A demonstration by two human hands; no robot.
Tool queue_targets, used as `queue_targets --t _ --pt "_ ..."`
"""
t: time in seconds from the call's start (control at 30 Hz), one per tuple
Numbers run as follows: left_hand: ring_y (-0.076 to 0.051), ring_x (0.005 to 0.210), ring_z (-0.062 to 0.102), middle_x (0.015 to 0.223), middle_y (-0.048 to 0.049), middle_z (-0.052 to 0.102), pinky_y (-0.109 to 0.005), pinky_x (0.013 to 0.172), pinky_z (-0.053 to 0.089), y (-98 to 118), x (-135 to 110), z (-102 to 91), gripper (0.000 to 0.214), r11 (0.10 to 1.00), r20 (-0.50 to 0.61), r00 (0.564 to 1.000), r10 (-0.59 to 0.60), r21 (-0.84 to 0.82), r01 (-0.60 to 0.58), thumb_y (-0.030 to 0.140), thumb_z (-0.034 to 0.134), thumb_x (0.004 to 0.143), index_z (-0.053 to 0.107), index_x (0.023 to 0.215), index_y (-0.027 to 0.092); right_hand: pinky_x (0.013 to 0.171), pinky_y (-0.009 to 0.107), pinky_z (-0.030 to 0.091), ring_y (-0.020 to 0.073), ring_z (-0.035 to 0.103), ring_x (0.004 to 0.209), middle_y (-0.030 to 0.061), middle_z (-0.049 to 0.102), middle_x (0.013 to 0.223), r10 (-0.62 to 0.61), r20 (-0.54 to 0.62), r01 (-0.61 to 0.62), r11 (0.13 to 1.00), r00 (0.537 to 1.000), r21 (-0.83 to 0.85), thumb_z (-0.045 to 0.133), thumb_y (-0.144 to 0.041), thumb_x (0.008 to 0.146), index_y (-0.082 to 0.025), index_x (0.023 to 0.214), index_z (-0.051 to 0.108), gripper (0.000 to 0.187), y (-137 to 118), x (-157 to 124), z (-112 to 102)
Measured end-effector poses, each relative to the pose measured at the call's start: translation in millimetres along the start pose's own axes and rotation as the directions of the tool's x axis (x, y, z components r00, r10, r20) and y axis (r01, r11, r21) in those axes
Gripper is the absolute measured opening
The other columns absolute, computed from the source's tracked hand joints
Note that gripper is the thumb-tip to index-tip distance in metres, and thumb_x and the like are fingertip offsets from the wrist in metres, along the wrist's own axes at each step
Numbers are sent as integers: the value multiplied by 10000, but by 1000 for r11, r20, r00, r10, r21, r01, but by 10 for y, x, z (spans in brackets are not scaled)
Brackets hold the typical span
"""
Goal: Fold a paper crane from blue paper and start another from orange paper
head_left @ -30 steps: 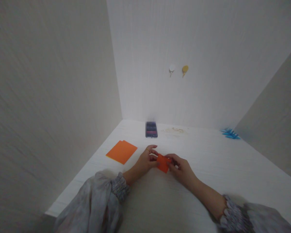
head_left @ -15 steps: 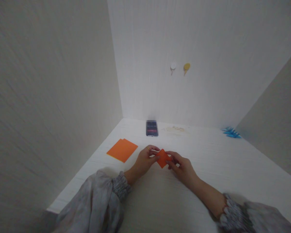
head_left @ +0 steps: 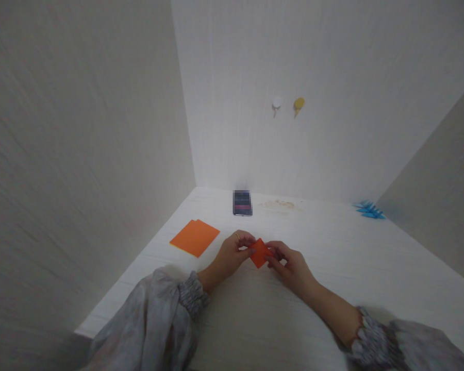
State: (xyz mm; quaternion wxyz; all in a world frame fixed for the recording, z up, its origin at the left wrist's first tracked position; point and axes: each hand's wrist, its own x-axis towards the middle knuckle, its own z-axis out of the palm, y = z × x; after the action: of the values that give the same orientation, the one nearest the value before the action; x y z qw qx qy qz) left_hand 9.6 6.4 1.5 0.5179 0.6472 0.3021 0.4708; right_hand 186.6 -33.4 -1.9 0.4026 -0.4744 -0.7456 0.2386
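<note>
Between my two hands is a small folded orange paper square (head_left: 259, 255), turned so one corner points away from me and one toward me. My left hand (head_left: 232, 253) pinches its left corner, thumb on top and fingers behind. The right corner is pinched by my right hand (head_left: 288, 263) in a similar way. A ring shows on a finger of my left hand. Left of that hand, larger orange paper sheets (head_left: 195, 238) lie flat on the table, slightly out of line, with a thin yellow edge showing.
A phone (head_left: 242, 203) with a blurred screen lies near the back wall. Blue folded paper pieces (head_left: 369, 210) sit in the far right corner. A white hook (head_left: 277, 103) and a yellow hook (head_left: 299, 104) are on the back wall. Walls rise left and right of the white table (head_left: 317, 226).
Both hands stay almost in place, still pinching the folded paper. The view has shifted very slightly; nothing has been picked up or let go.
</note>
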Motion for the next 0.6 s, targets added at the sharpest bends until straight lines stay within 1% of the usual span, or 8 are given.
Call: queue_targets --t 0.1,0.2,0.4,0.47,0.6 --pt "-135 772 544 814 -28 566 -287 729 432 -29 5 -12 188 999 9 1000 2 32 -2 150 621 651 539 820 145 537 234 458 120 568 562 0 590 667 7 13 -7 1000 1000 8 470 -228 795 -199 949 492 159 -21 -3 -6" --pt "-139 771 544 814 -34 567 -300 731 431 -36 5 -15 197 999 17 1000 -20 43 19 181 627 654 540 827 144 540 236 464 118 579 566 2 595 685 24 36 -26 999 999 44 464 -220 799 -199 959 472 161 -33 -2 -11" --pt "-145 785 536 837 -38 555 -316 715 445 1 -5 -8 322 992 49 992 -120 46 118 163 704 556 517 818 142 571 251 487 124 602 594 9 615 712 39 50 -45 992 998 116 453 -232 810 -197 944 461 138 -3 -1 -6" --pt "-141 785 533 839 -36 555 -300 695 453 1 -6 -14 322 989 48 990 -135 66 132 143 700 556 515 819 142 586 259 494 127 607 611 13 620 728 38 60 -45 991 997 125 454 -233 809 -199 973 456 167 8 -4 -4" --pt "-143 804 534 854 -42 561 -283 683 459 -25 -4 -31 321 990 38 992 -124 74 121 127 690 573 519 844 140 608 272 506 132 616 636 18 626 758 39 65 -48 988 997 147 462 -224 803 -207 1013 449 212 15 -8 -2"
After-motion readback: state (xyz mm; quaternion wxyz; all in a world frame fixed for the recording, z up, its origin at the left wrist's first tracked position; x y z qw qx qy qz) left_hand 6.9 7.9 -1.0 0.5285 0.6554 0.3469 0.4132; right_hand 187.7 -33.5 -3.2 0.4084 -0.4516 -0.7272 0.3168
